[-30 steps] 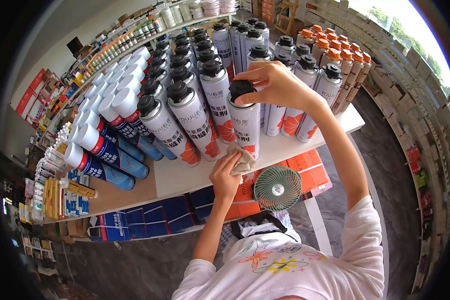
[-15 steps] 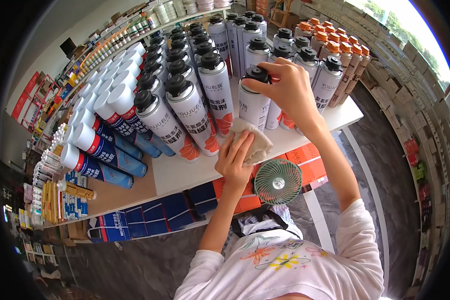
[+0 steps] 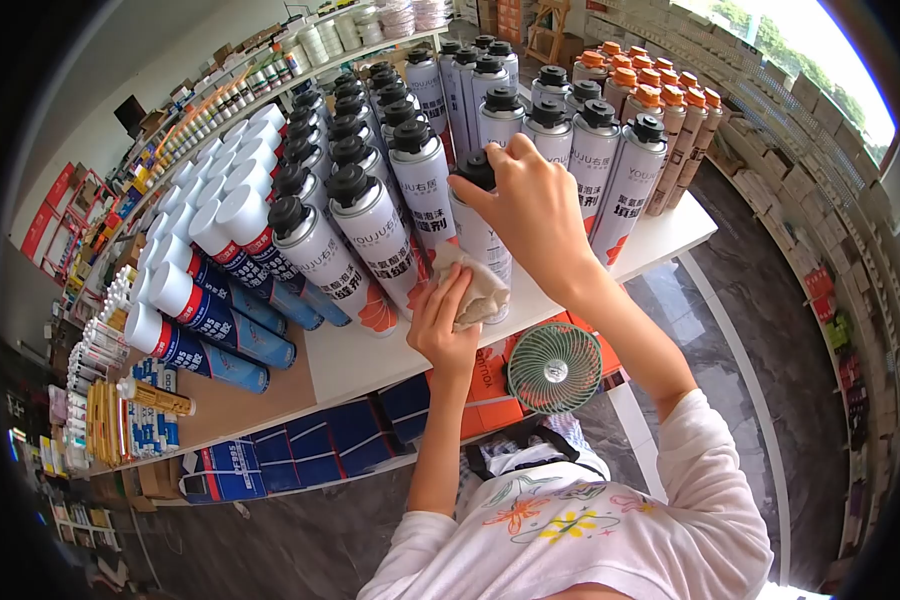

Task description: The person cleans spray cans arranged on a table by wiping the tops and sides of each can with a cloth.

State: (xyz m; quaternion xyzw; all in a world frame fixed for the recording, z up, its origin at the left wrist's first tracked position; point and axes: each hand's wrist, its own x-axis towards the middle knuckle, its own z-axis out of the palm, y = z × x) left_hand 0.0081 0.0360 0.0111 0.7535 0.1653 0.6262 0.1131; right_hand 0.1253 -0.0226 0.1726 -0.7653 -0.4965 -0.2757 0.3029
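I see the right hand (image 3: 535, 205) curled over a foam-sealant can's (image 3: 478, 232) black cap (image 3: 476, 170), the left hand (image 3: 440, 328), at seven o'clock, clutching beige cloth (image 3: 478, 297).

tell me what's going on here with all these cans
A person is holding a white can by its black cap with the right grip. The left grip holds a pale cloth against the can's lower side. Whether the can's base rests on the table is hard to tell. More black-capped cans stand around it, with white-capped blue cans to the left and orange-capped cans to the right.
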